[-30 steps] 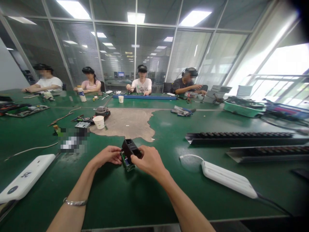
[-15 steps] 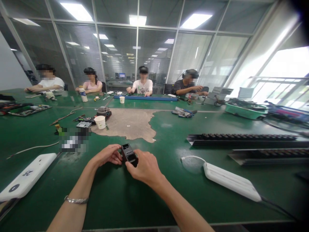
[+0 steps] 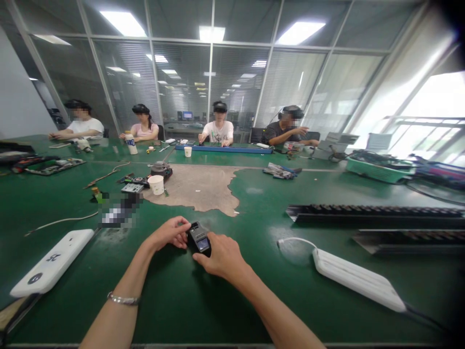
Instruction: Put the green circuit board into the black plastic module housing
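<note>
A small black device with a little window near its lower end is tilted between my hands, just over the green table. My right hand grips its right side, thumb at the lower end and fingers behind. At the device's upper left edge, my left hand is closed on it with thumb and fingertips, the other fingers curled beneath. The undersides of the device and of my fingers are hidden.
White power strips lie left and right. Black slotted rails are at the right. Ahead are a paper cup, electronic parts, gloves and a green basket. Several people sit across the table.
The view has shifted slightly, so the scene sits farther right. The device has tilted a little in my hands, and its window now looks brighter. Both hands keep their hold.
</note>
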